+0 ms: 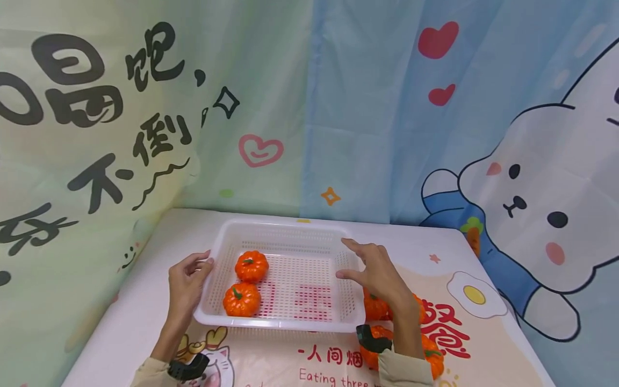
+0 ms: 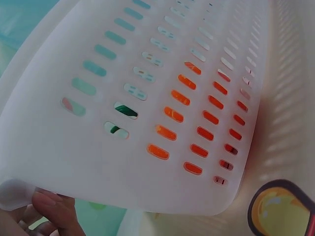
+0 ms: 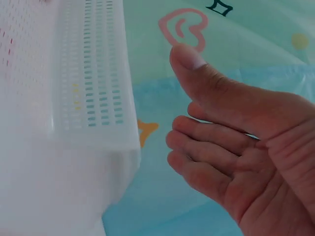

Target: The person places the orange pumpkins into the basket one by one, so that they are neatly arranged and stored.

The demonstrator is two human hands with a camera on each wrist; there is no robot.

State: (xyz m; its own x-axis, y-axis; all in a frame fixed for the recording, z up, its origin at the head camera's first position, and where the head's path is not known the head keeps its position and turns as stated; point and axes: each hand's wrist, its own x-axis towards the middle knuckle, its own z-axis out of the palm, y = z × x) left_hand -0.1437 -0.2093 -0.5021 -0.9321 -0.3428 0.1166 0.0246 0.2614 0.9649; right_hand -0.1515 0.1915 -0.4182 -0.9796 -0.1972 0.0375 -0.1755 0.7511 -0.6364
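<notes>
White basket [image 1: 280, 323] was between the hands, 2 pumpkins [image 1: 242, 300] inside; the left hand [image 1: 185, 282] pinched its rim, the right hand [image 1: 379, 271], thumb and fingers parted, hovered near the opposite edge.

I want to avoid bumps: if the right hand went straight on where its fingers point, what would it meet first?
The white basket, probably at its right rim: the right hand points toward it across a gap. Depth is unclear; it might pass over.

The white perforated plastic basket [image 1: 300, 323] occupies the lower centre, open top upward. Two orange, green-stemmed pumpkins [image 1: 242, 302] rest in its left half.
</notes>
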